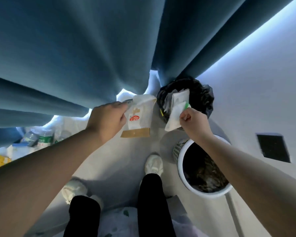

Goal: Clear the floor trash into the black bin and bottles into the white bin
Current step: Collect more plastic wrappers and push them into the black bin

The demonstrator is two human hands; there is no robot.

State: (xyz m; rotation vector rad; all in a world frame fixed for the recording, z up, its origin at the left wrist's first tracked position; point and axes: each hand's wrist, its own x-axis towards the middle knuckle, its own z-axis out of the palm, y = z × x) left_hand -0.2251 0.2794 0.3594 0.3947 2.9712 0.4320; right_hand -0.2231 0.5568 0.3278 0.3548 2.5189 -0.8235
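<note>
My left hand point(108, 118) pinches a white and tan paper food bag point(139, 117) with a red logo, held in the air left of the black bin point(202, 96). My right hand point(193, 121) grips a white wrapper with a green strip point(177, 111) over the near rim of the black bin, which is lined with a black bag and holds some paper. The white bin point(182, 170) with a mesh wall stands just below my right forearm; its inside looks dark.
Blue curtains point(75, 57) hang across the back. Several plastic bottles point(44, 138) and wrappers, one yellow point(0, 160), lie on the floor at the far left. My two feet in white shoes point(154, 164) stand on the pale floor beside the white bin. A dark vent point(272, 147) sits in the right wall.
</note>
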